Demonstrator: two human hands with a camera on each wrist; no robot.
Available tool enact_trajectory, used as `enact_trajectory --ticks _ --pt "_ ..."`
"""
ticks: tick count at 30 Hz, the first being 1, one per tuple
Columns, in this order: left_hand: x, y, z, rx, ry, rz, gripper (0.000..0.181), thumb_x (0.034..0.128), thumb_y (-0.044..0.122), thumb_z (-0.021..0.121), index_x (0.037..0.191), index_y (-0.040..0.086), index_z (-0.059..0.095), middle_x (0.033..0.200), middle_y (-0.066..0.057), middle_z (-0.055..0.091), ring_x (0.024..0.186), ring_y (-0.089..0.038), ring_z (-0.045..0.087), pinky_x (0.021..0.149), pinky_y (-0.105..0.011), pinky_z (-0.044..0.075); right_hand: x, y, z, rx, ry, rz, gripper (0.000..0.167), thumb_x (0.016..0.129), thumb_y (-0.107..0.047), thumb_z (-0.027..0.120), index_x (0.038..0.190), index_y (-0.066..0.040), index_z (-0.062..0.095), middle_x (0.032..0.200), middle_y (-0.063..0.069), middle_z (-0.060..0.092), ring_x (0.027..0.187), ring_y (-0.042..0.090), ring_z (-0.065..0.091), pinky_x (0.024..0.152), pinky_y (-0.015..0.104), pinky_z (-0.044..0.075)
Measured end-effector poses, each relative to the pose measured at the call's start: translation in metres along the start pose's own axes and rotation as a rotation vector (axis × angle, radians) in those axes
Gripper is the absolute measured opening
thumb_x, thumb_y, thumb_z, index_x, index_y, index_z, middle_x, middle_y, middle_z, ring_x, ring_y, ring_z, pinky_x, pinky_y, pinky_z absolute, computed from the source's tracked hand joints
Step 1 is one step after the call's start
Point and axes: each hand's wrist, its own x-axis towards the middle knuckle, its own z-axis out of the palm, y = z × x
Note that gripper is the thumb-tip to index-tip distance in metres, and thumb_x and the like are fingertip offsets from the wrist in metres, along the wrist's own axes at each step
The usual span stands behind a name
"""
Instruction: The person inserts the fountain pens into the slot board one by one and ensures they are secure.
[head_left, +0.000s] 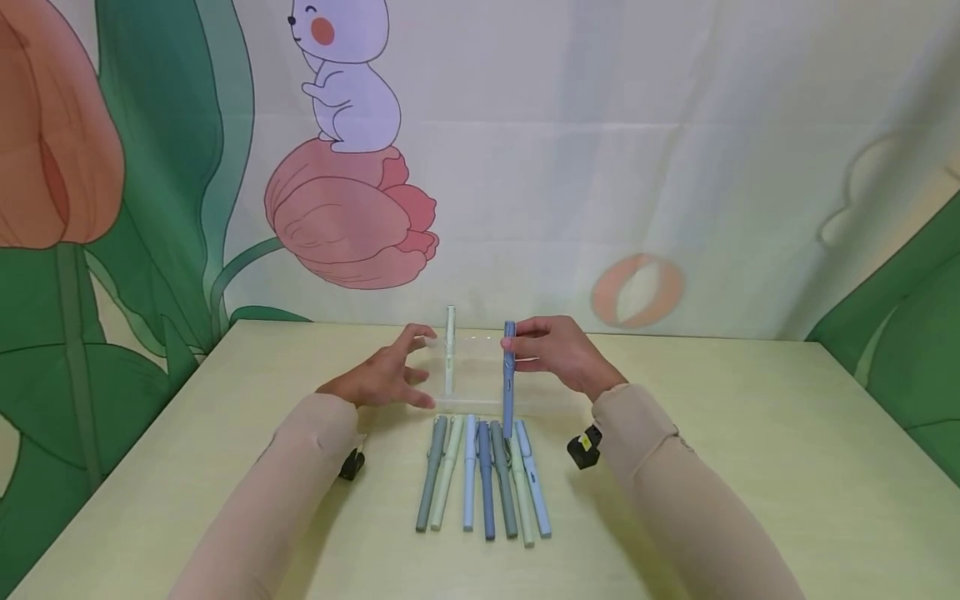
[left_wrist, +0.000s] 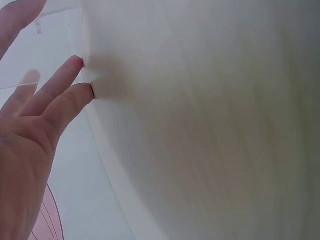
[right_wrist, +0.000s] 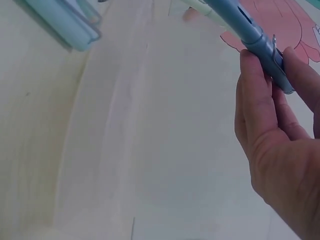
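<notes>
My right hand (head_left: pixel 564 354) pinches a dark blue capped pen (head_left: pixel 508 392) near its clip end. The pen stands nearly upright at the front of a clear plastic holder (head_left: pixel 551 406); I cannot tell whether it touches it. In the right wrist view, thumb and fingers close on the capped end of the blue pen (right_wrist: pixel 262 45). A pale mint pen (head_left: pixel 450 350) stands upright at the holder's left part. My left hand (head_left: pixel 386 375) has its fingers spread at the holder's left end. In the left wrist view, two fingertips of the left hand (left_wrist: pixel 25 145) touch near its edge.
Several capped pens in grey-green (head_left: pixel 431 475), light green (head_left: pixel 447 475), light blue (head_left: pixel 469 475) and dark blue (head_left: pixel 487 483) lie side by side before the holder. A small black object (head_left: pixel 585 447) is by the right wrist, another black object (head_left: pixel 352 463) by the left. A printed curtain (head_left: pixel 525 167) hangs behind.
</notes>
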Motion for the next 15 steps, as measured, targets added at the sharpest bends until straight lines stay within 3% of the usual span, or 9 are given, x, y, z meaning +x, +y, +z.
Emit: enact_trajectory --ticks 8,15 --pt "-0.002 -0.004 0.002 -0.015 -0.006 -0.041 0.099 0.0771 0.006 0.086 0.147 0.028 0.02 0.164 -0.014 0.018 0.131 -0.038 0.052 0.104 -0.057 0.043 0.007 -0.008 0.009 0.017 0.014 -0.022 0.044 0.094 -0.001 0.068 0.133 0.006 0.051 0.11 0.017 0.064 0.084 0.018 0.071 0.088 0.044 0.057" --pt "0.0 0.001 0.001 -0.004 0.004 -0.004 0.098 0.0765 0.005 0.086 0.145 0.028 0.02 0.163 -0.015 0.02 0.129 -0.038 0.054 0.106 -0.057 0.041 0.017 -0.017 0.013 -0.017 0.052 -0.072 0.045 0.092 -0.001 0.07 0.134 0.003 0.052 0.115 0.023 0.065 0.087 0.021 0.071 0.088 0.046 0.056"
